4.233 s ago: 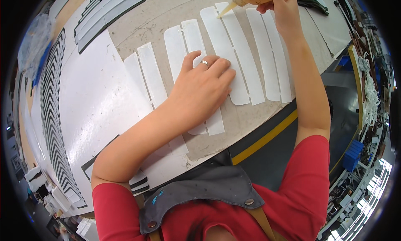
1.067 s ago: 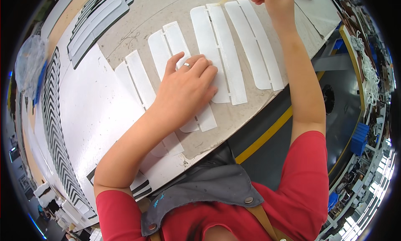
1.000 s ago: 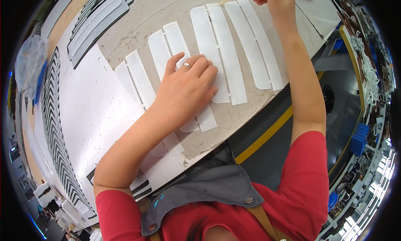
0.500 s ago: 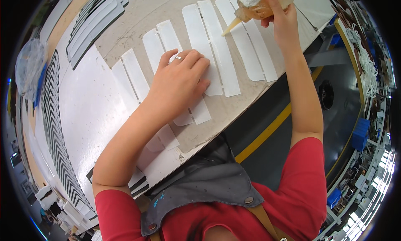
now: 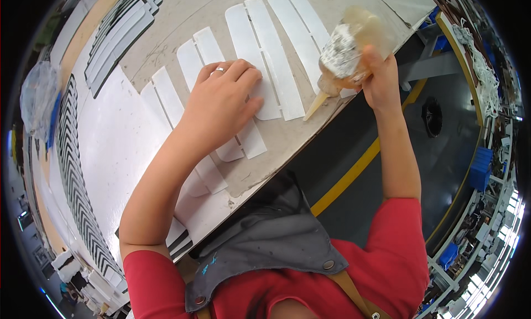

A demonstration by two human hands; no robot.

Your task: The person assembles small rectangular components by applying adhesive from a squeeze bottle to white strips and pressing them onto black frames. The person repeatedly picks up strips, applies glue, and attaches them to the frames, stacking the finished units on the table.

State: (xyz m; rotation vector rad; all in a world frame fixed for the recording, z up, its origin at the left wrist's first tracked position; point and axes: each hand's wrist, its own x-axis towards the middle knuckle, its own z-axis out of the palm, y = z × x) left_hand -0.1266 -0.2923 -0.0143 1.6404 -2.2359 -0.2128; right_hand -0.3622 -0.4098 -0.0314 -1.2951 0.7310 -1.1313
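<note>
White strips (image 5: pixel 264 59) of thin flat material lie side by side in pairs across the grey-brown table (image 5: pixel 182 15), filling the upper middle of the frame. The left hand (image 5: pixel 218 106) lies flat on them near the centre, palm down, fingers spread a little and pressing on one pair; a ring shows on one finger. The right hand (image 5: pixel 379 78), in the upper right, is closed around a soft, yellowish squeeze bottle (image 5: pixel 345 53) tilted so that its pointed nozzle aims down and left, its tip just above the lower end of a strip pair near the table's edge. A large white sheet (image 5: pixel 116 147) lies to the left of the strips. Further left runs a row of dark, ribbed pieces (image 5: pixel 72 181). Stacked grey strips (image 5: pixel 119 31) sit at the upper left.
</note>
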